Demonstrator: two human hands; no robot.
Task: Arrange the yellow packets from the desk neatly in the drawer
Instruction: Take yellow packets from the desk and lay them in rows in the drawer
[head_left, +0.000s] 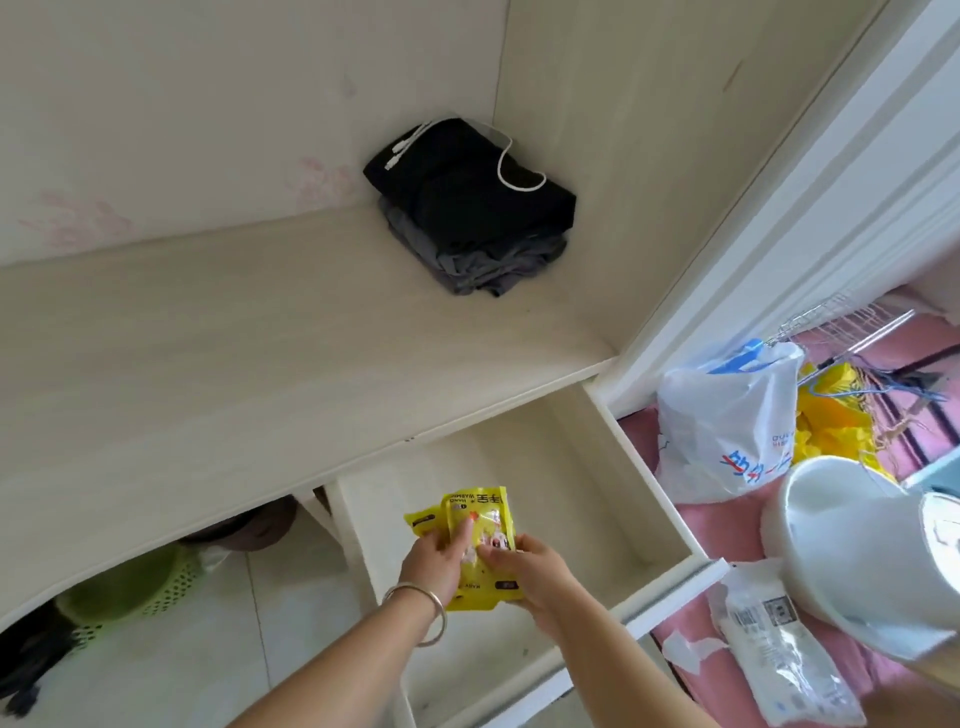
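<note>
Both hands hold a small stack of yellow packets (470, 540) above the open drawer (644, 499), near its front left corner. The left hand (434, 564) grips the stack from the left, fingers curled onto the top packet; a metal bangle (423, 610) sits on that wrist. The right hand (530, 569) pinches the right edge of the stack, its grip clamped on the packets. The drawer is pulled out from under the surface (208, 338). At the surface's back right corner lies a pile of folded dark clothes (478, 218) with a white cable (511, 166) on top. A green basket (135, 587) stands on the floor below.
</note>
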